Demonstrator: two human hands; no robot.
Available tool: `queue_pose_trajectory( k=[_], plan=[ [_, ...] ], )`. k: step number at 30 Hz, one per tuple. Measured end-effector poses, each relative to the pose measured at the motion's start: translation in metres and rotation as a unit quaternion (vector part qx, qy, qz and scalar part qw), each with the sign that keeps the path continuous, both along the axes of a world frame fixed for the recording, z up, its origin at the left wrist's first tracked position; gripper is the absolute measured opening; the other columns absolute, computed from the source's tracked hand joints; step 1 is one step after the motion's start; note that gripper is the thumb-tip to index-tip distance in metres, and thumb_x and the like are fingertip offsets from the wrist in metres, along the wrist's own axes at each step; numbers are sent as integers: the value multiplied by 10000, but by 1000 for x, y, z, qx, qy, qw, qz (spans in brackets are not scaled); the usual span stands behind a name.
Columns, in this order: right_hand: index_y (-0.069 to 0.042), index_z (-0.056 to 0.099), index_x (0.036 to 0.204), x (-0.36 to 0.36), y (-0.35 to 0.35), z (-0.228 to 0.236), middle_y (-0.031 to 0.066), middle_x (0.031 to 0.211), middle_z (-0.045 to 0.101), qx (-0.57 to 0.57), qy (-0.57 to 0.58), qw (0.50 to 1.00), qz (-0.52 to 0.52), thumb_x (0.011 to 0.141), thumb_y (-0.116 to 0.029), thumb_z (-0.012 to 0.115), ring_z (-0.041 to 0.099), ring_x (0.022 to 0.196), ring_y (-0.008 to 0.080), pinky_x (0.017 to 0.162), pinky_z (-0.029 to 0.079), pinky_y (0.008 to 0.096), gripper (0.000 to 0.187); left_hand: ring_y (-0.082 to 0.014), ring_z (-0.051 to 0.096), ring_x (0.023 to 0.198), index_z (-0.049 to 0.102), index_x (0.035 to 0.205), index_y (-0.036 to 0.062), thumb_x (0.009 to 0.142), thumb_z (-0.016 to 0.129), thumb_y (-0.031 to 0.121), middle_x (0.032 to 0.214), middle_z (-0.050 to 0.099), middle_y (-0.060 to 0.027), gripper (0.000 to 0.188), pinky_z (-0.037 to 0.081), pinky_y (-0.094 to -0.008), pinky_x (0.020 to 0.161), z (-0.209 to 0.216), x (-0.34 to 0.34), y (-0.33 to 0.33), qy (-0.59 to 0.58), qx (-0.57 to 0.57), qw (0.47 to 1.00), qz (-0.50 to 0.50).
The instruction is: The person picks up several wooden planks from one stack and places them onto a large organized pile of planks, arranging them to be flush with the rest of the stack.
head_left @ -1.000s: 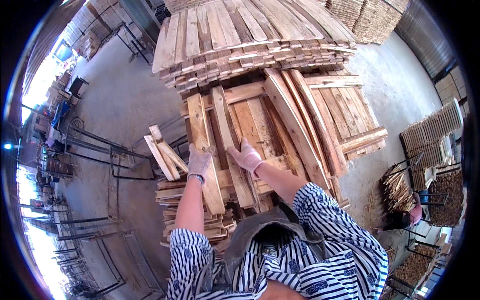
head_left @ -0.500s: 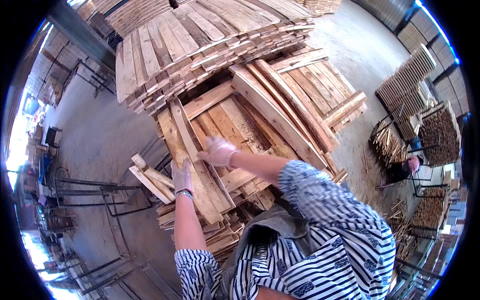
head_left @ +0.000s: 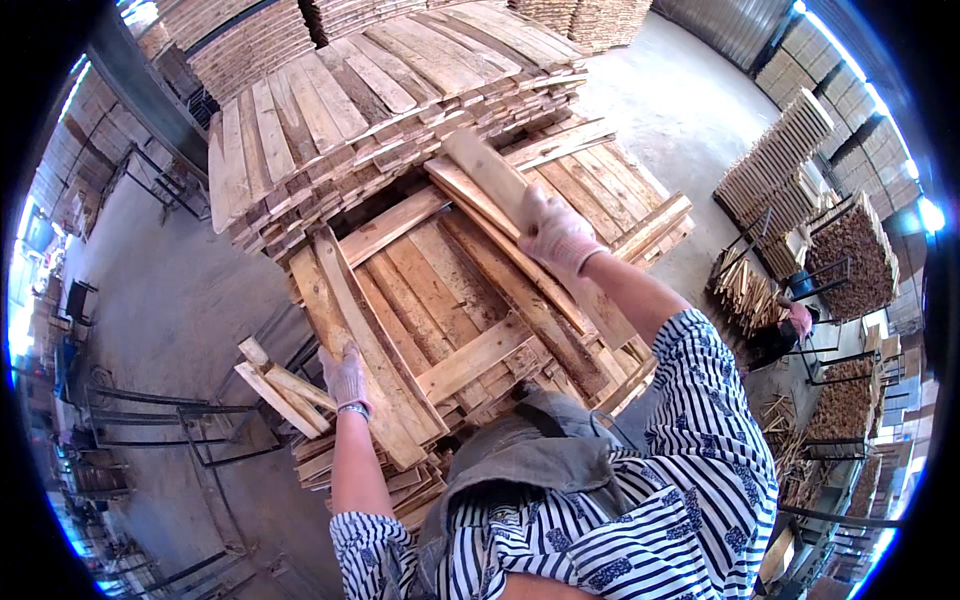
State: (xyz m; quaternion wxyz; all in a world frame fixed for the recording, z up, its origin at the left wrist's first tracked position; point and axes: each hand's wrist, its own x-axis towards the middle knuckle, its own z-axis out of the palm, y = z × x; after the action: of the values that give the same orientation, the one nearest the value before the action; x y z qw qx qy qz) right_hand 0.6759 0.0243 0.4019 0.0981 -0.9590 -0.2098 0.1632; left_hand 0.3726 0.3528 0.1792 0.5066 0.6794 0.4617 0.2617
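My left hand (head_left: 346, 381), in a pale glove, grips the outer edge of a light wooden board (head_left: 372, 385) on the left side of the stack. Alongside that board lies a narrower board with a dark edge (head_left: 382, 330). Farther right, my gloved right hand (head_left: 560, 235) is closed on a wide, pale plank (head_left: 488, 172), its far end pointing toward the tall stack. Beneath the plank runs a thin wooden strip (head_left: 500, 250). A rough, bark-edged board (head_left: 530, 300) slants across the middle, over the layer of flat boards (head_left: 415, 300).
A taller board stack (head_left: 350, 85) stands just beyond. Short offcuts (head_left: 285, 390) jut out at the left, near black metal frames (head_left: 170, 425). At the right are slatted wood piles (head_left: 775, 170), a bundle of sticks (head_left: 745, 290) and another person (head_left: 785, 330) bending.
My right hand has gone from the left boards to the right side and taken hold of the wide plank. My left hand stays at the left board's edge. The whole view has shifted slightly.
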Motion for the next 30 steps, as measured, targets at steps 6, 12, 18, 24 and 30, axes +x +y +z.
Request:
queue_pose_trajectory(
  k=[6, 12, 18, 24, 30],
  plan=[
    [-74, 305, 1600, 78, -68, -106, 319, 1518, 458, 0, -21, 999, -51, 869, -559, 692, 467, 1409, 443, 1144, 423, 468, 959, -295, 666, 1096, 381, 1485, -98, 949, 719, 199, 1284, 655, -235, 700, 524, -364, 959, 18, 18, -31, 11, 8, 1000, -13],
    [-121, 244, 1633, 100, -62, -109, 340, 1474, 501, -24, 51, 998, 11, 869, -561, 682, 540, 1349, 435, 1129, 444, 447, 985, -322, 677, 1089, 345, 1521, -59, 946, 724, 261, 1267, 666, -232, 760, 532, -379, 948, -36, -3, 4, 26, -8, 999, -18],
    [0, 242, 1581, 98, -52, -81, 318, 1347, 612, -74, 0, 997, 28, 917, -391, 647, 595, 1285, 427, 1078, 477, 463, 871, -382, 672, 1161, 389, 1491, -47, 935, 724, 359, 1295, 659, -285, 766, 529, -428, 966, -62, 3, 21, 105, 38, 994, 7],
    [55, 463, 1342, 100, -64, -58, 293, 1146, 699, -92, -17, 996, 5, 919, -334, 684, 695, 1117, 398, 964, 562, 450, 615, -415, 693, 1062, 456, 1391, -50, 933, 703, 305, 1176, 693, -298, 630, 544, -443, 886, 38, 35, -35, 95, 17, 995, -30],
    [-42, 494, 1366, -3, 24, -58, 210, 1049, 670, 176, 163, 969, 59, 942, -158, 675, 692, 820, 248, 630, 616, 376, 476, -360, 706, 970, 481, 1327, -40, 938, 695, 242, 1117, 705, -267, 526, 551, -410, 829, 27, 13, -33, 108, 42, 993, -6]
  ],
)
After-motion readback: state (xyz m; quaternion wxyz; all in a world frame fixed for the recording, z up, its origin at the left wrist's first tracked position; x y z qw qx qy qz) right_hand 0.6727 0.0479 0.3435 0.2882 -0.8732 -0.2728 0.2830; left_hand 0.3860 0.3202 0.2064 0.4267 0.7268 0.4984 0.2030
